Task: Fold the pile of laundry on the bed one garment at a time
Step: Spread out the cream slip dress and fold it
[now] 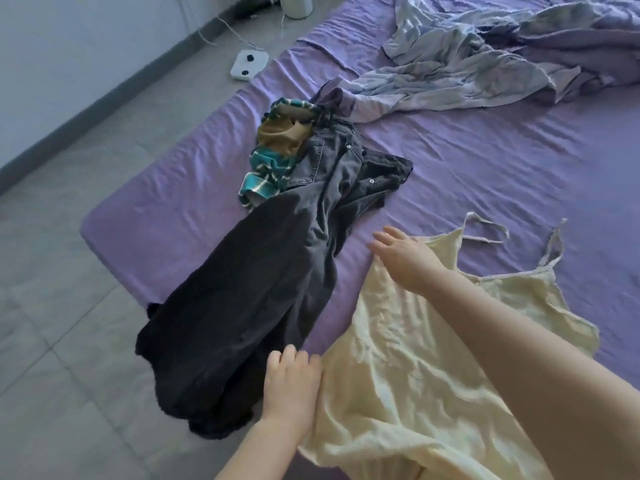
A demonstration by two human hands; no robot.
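Grey tiled floor (62, 299) fills the frame from nine to seven o'clock, pale grout lines crossing it. At eleven, a light wall (79, 46) meets the floor along a dark skirting (114, 88). Up at twelve stands a white cylinder (296, 5), with cables (221, 26) trailing down to a white power strip (248, 64) lying beside the bed's (502, 157) edge. Purple sheet, wrinkled, under soft daylight.

Crumpled pale yellow cloth dress (398, 358) with a slight sheen, matt dark denim jeans (322, 188), smooth purple bed sheet (485, 161)
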